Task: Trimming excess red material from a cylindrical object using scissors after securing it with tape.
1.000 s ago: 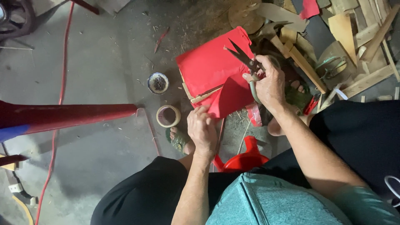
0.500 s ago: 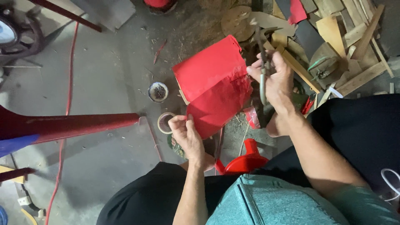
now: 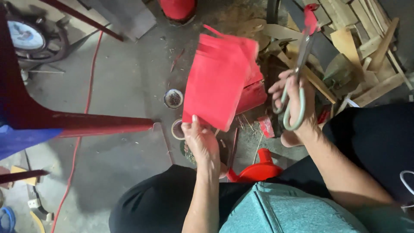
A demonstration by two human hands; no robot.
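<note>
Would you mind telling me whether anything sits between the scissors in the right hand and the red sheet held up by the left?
Nothing visible does. The scissors in the right hand stand just right of the red sheet, which the left hand pinches at its lower edge; only open air lies between them.

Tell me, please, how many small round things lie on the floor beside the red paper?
2: a round tin left of the red paper, and a tape roll just below it, by the left hand. Others may be hidden behind the paper.
</note>
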